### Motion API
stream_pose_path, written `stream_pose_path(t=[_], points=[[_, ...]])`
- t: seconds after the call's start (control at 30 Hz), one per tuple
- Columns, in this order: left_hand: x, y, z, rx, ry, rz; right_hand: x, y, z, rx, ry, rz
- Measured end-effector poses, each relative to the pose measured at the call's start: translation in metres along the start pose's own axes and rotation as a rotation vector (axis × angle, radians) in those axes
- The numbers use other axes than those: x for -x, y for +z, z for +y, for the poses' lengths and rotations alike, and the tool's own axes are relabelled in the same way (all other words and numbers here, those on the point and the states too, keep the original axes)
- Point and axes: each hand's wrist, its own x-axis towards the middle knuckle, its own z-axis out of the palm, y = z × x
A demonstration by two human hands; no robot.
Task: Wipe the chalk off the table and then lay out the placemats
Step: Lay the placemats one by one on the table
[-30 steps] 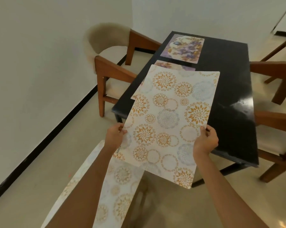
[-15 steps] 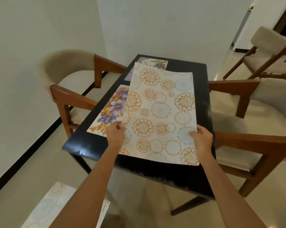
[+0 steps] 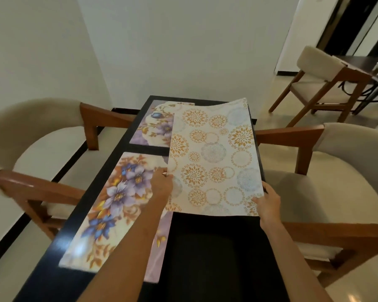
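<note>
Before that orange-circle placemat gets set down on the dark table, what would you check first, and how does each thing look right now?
1. Grip: left hand and right hand each pinch a near corner of the orange-circle placemat: ok.
2. Landing spot: the right half of the table looks bare and dark: ok.
3. Overlap: its left edge covers part of the far floral placemat and crosses a corner of the near floral placemat: not ok.
4. Flatness: the far edge curls upward, not lying flat: not ok.
5. Table edge: its right side seems to reach the table's right rim: cannot tell.
6. Chalk wiped away: no marks visible, but glare hides detail: cannot tell.
</note>
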Motion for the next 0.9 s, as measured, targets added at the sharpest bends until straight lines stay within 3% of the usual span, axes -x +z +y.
stream_pose_path(t=[0.27,0.57,0.9], points=[[-0.096,0.051,0.036,0.013,-0.14,-0.22,-0.108,0.047,-0.028,-0.022,-0.006,0.145],[-0.161,0.11,0.035,-0.032,-0.088,-0.172,-0.209,0.068,-0.051,0.017,0.022,0.132],[-0.214,0.152,0.021,-0.067,-0.148,-0.097,-0.275,0.092,-0.039,0.09,0.085,0.091]])
